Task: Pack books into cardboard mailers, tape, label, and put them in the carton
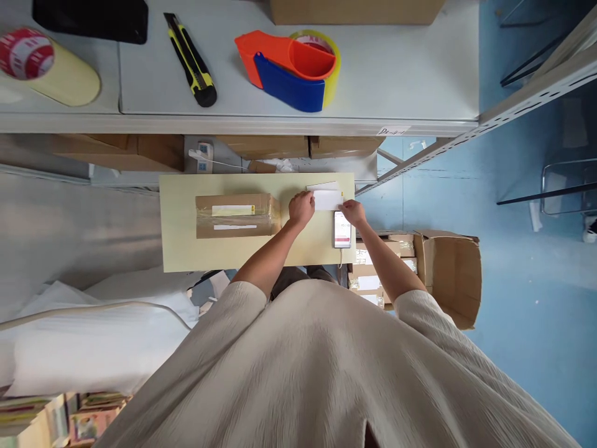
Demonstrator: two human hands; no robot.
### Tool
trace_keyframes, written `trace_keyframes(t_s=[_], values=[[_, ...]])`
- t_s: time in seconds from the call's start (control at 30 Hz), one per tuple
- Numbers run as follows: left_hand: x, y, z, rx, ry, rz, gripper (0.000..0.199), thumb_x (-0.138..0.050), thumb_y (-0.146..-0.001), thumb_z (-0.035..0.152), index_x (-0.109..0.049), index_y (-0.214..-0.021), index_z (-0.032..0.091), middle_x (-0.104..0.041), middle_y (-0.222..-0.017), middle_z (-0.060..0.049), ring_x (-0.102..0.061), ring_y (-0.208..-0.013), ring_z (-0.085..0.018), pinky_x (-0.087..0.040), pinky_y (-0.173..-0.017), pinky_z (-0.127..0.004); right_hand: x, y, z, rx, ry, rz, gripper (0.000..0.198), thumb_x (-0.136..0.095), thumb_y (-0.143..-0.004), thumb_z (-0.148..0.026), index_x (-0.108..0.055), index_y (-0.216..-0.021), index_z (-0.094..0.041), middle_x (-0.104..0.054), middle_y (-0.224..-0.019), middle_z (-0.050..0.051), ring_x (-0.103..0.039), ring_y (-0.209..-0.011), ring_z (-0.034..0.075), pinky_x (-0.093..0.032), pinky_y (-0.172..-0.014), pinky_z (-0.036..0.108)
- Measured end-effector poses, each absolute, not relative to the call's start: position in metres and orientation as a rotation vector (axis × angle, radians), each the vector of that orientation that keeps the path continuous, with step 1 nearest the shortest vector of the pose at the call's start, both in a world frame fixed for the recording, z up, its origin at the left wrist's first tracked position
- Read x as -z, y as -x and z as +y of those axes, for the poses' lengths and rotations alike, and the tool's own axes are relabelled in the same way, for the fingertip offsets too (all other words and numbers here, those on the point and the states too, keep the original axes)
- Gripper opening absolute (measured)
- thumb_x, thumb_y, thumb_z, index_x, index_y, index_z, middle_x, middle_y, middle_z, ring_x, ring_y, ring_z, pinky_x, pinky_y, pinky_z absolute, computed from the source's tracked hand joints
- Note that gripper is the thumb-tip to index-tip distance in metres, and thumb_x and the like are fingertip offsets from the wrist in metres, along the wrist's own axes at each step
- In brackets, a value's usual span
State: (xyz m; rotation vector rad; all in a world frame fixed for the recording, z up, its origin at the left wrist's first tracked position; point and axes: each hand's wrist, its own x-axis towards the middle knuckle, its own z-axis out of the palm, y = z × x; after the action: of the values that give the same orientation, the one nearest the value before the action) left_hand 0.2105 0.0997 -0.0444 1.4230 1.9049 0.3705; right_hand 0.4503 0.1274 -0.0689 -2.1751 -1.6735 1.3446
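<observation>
A white paper label (328, 200) is held level between my two hands over the right part of the yellow table (180, 249). My left hand (302, 208) is closed on its left end. The fingers of my right hand (353, 212) pinch its right end. Just behind it lies another white paper slip (323, 186), partly covered. A phone (342, 230) with a lit screen and a cable lies just below my right hand. To the left of my left hand sits a taped cardboard box (233, 231) with two white strips on top.
Above the table, a grey shelf (396, 74) carries an orange and blue tape dispenser (289, 68), a utility knife (191, 60), a tape roll stack (69, 74) and a black device (91, 18). Cardboard boxes (366, 270) stand at right, beside an open carton (452, 277). White sacks (93, 348) lie at left.
</observation>
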Motion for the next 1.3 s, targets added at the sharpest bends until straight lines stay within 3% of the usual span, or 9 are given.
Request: trace_keyframes(t_s=[0.13,0.23,0.4,0.6,0.73,0.87,0.97,1.13,1.3], values=[[0.021,-0.207,0.102,-0.381,-1.608,1.764,0.029,-0.053,-0.110,0.021,-0.080,-0.121,0.025,-0.079,-0.130,-0.018,-0.067,-0.134,-0.037,-0.046,-0.125,-0.047,0.067,-0.448,0.136,-1.190,1.934,-1.860,0.076,-0.064,-0.089,-0.027,-0.061,-0.165,-0.020,-0.065,-0.160,0.019,-0.069,-0.131,0.034,-0.059,-0.115,0.051],[0.000,-0.200,0.105,-0.370,-1.653,1.697,0.028,-0.052,-0.112,0.021,-0.078,-0.121,0.025,-0.080,-0.125,-0.015,-0.069,-0.127,-0.034,-0.049,-0.120,-0.042,0.063,-0.438,0.151,-1.202,1.638,-2.078,0.085,-0.064,-0.081,-0.022,-0.064,-0.166,-0.024,-0.056,-0.172,0.017,-0.056,-0.150,0.040,-0.052,-0.125,0.059],[-0.026,-0.181,0.118,-0.469,-1.608,1.809,0.025,-0.053,-0.113,0.019,-0.076,-0.122,0.025,-0.081,-0.123,-0.012,-0.071,-0.124,-0.032,-0.052,-0.113,-0.039,0.052,-0.424,0.170,-1.400,1.546,-2.093,0.065,-0.064,-0.082,-0.022,-0.080,-0.145,-0.022,-0.071,-0.159,0.013,-0.060,-0.149,0.039,-0.049,-0.129,0.055],[-0.027,-0.158,0.129,-0.462,-1.502,1.959,0.034,-0.057,-0.111,0.017,-0.071,-0.141,0.025,-0.079,-0.135,-0.014,-0.070,-0.133,-0.036,-0.049,-0.120,-0.045,0.038,-0.427,0.172,-1.439,1.674,-1.914,0.047,-0.064,-0.093,-0.029,-0.084,-0.136,-0.024,-0.081,-0.146,0.008,-0.071,-0.131,0.032,-0.057,-0.116,0.045],[-0.026,-0.170,0.124,-0.508,-1.637,1.932,0.051,-0.067,-0.104,0.020,-0.065,-0.156,0.021,-0.064,-0.164,-0.023,-0.051,-0.162,-0.044,-0.033,-0.138,-0.057,0.030,-0.425,0.170,-1.448,1.640,-1.924,0.031,-0.063,-0.104,-0.034,-0.085,-0.123,-0.023,-0.085,-0.136,0.008,-0.074,-0.128,0.031,-0.055,-0.116,0.042],[-0.023,-0.199,0.126,-0.442,-1.846,1.619,0.055,-0.067,-0.102,0.022,-0.067,-0.157,0.025,-0.052,-0.181,-0.019,-0.030,-0.178,-0.039,-0.015,-0.145,-0.063,0.030,-0.423,0.170,-1.395,1.634,-1.964,0.025,-0.067,-0.106,-0.036,-0.085,-0.119,-0.024,-0.084,-0.136,0.007,-0.072,-0.132,0.031,-0.052,-0.118,0.042],[-0.012,-0.216,0.134,-0.380,-1.845,1.503,0.045,-0.064,-0.102,0.021,-0.074,-0.146,0.028,-0.062,-0.171,-0.017,-0.030,-0.178,-0.037,-0.011,-0.146,-0.065,0.034,-0.426,0.170,-1.349,1.618,-1.997,0.022,-0.069,-0.106,-0.037,-0.085,-0.116,-0.026,-0.084,-0.133,0.007,-0.072,-0.131,0.030,-0.053,-0.118,0.042],[0.003,-0.219,0.141,-0.434,-1.768,1.498,0.022,-0.066,-0.101,0.018,-0.083,-0.110,0.027,-0.078,-0.125,-0.016,-0.048,-0.163,-0.039,-0.010,-0.143,-0.066,0.040,-0.432,0.171,-1.340,1.547,-2.053,0.022,-0.067,-0.105,-0.030,-0.086,-0.116,-0.027,-0.085,-0.133,0.006,-0.073,-0.130,0.029,-0.052,-0.120,0.042],[-0.002,-0.214,0.141,-0.341,-1.825,1.556,0.025,-0.061,-0.102,0.016,-0.083,-0.101,0.028,-0.080,-0.109,-0.015,-0.051,-0.150,-0.038,-0.009,-0.141,-0.068,0.049,-0.434,0.170,-1.283,1.545,-2.139,0.024,-0.064,-0.108,-0.033,-0.085,-0.117,-0.028,-0.085,-0.136,0.007,-0.070,-0.137,0.033,-0.047,-0.124,0.049]])
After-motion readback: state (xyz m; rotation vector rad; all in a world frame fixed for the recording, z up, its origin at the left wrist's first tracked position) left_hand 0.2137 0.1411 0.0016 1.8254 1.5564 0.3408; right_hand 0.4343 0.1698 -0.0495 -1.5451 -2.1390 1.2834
